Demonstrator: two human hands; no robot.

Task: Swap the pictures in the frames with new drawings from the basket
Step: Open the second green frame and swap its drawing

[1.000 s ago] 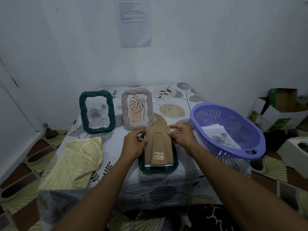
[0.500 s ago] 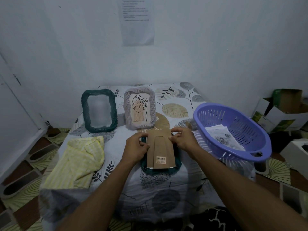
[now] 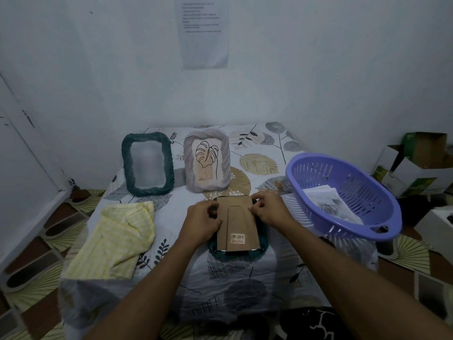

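Left grip point(image 3: 203, 222) and right grip point(image 3: 267, 209) pinch one backing board point(image 3: 239, 224) on one face-down frame point(image 3: 261, 249). Two stand beyond: green frame point(image 3: 126, 163), grey frame point(image 3: 188, 165). One basket point(image 3: 343, 233) rightward.

Basket point(image 3: 382, 217) close beside right arm

On the counter point(image 3: 232, 278) two frames stand at the back: the left frame point(image 3: 127, 163) and, just right of it, the middle frame point(image 3: 188, 165). Before the middle frame a third frame point(image 3: 263, 244) lies face down, its backing board point(image 3: 241, 224) on top. The left hand point(image 3: 202, 223) sits at the board's left edge, the right hand point(image 3: 269, 208) at its upper right corner. A cloth point(image 3: 115, 241) lies to the left. A basket point(image 3: 355, 235) stands at the right edge, drawings point(image 3: 326, 200) in it. Boxes point(image 3: 421, 165) sit on the floor beyond.
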